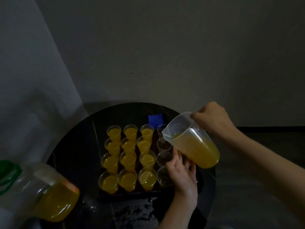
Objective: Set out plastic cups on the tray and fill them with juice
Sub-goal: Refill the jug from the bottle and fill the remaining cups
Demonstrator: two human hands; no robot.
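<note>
We see the jug (194, 146) held over the right edge of the tray (128, 193), tipped so its long axis slants – spout low and aimed left toward the tray's far-right corner, base swung out to the right beyond the tray. Juice has run to the lip. Our right hand (212, 119) is clenched around the handle on the jug's upper side, so the body hangs below and left of that grip. Our left hand (181, 177) reaches up under the jug by the tray's right side – we cannot tell whether it grasps anything. On the tray, the filled cups (127, 159) take up the three left columns; the empty cups (164, 158) stand in the right column. A large juice bottle (49, 195) lies tilted left of the tray
</note>
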